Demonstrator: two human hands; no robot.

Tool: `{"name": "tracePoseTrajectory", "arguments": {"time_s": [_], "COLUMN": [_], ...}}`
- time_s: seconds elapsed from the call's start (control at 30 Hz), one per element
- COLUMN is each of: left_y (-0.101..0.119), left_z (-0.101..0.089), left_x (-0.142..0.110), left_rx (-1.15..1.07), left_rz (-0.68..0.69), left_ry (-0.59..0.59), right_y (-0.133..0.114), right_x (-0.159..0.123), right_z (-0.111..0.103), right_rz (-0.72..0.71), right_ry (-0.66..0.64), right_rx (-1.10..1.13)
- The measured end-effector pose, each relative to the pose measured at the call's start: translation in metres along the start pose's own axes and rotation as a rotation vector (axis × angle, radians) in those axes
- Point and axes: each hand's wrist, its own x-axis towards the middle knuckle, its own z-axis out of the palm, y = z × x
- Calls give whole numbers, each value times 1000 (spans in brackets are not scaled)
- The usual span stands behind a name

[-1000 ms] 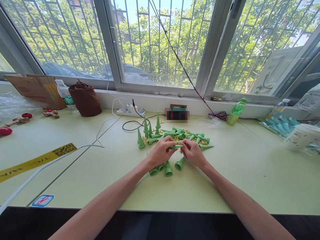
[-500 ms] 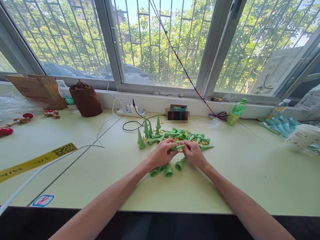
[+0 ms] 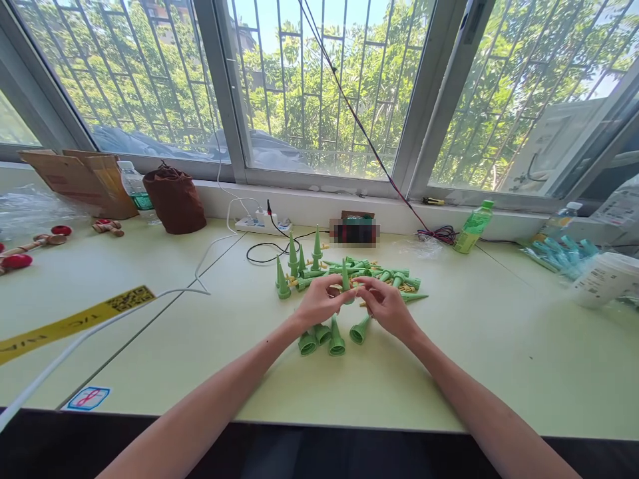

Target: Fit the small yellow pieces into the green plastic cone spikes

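My left hand [image 3: 322,299] grips a green plastic watering spike [image 3: 345,276], its point up, between thumb and fingers. Close against its right side, my right hand [image 3: 384,305] pinches with its fingertips; what lies in the pinch is too small and covered to make out. Behind both hands is a heap of green spikes [image 3: 399,276] mixed with small yellow valve pieces [image 3: 412,288]. To the left of the heap, several spikes stand upright, among them a front one [image 3: 282,283]. Nearer me, several loose spikes [image 3: 337,342] lie with their wide threaded ends towards me.
At the back are a power strip [image 3: 264,225], a black cable loop and a blurred dark box [image 3: 355,233]. A brown pouch [image 3: 174,199] stands at left, a green bottle [image 3: 473,227] and white cup [image 3: 604,279] at right. A white cable [image 3: 200,266] crosses the left side.
The spike in my left hand has turned from lying sideways to point up. My right fingers have shifted slightly and loosened from its tip to its side.
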Motion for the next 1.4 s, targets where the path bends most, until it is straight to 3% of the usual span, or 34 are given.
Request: {"name": "tracePoseTrajectory", "arguments": {"time_s": [0.17,0.37,0.7,1.23,1.4], "left_y": [-1,-14,-13,-15,-12], "left_z": [0,2,-2,0,0], "left_x": [0,2,2,0,-1], "left_rx": [-26,61,260,299,316], "left_rz": [-36,72,225,351,324], "left_ry": [-28,-6,6,-1,3], "right_y": [5,7,3,8,8], "right_x": [0,0,0,-1,0], "right_z": [0,0,0,4,5], "right_rz": [11,-16,-104,31,35], "right_ry": [-9,-14,-29,-56,-53], "right_rx": [8,-40,-233,-98,-91]}}
